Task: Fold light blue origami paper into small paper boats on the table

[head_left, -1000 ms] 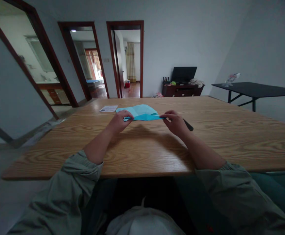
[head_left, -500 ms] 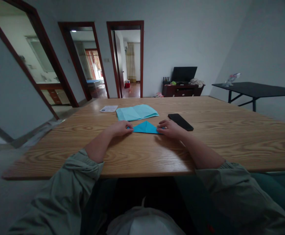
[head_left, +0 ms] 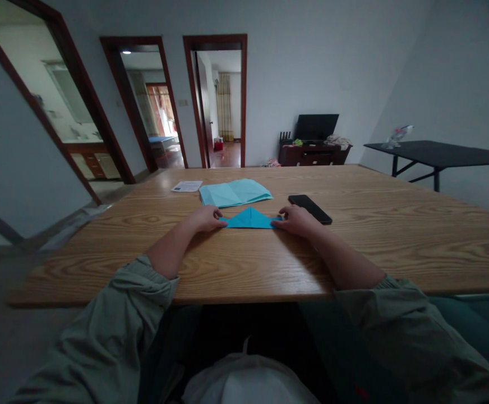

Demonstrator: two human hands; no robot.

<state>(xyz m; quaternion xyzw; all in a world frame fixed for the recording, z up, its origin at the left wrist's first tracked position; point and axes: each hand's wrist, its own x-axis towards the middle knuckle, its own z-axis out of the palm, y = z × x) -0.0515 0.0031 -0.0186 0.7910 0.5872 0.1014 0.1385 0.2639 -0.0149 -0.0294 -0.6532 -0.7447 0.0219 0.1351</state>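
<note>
A folded piece of bright blue paper [head_left: 250, 219] lies on the wooden table in front of me, its peak pointing away and a crease running down its middle. At its left end, my left hand [head_left: 208, 219] grips the corner between thumb and fingers. My right hand [head_left: 294, 220] pinches the opposite end the same way. Just beyond the fold rests a stack of lighter blue paper sheets [head_left: 235, 193]. A black phone [head_left: 310, 209] lies right beside my right hand.
A small printed card [head_left: 187, 186] lies left of the paper stack on the wooden table [head_left: 253, 269]. Farther off stand a black table [head_left: 442, 152] at the right and a television [head_left: 315, 128] on a dark cabinet [head_left: 312, 156]. Several doorways open at the left.
My right hand's fingers have shifted slightly, showing more of the paper's right end. The left end shows a little more too. The paper has barely moved.
</note>
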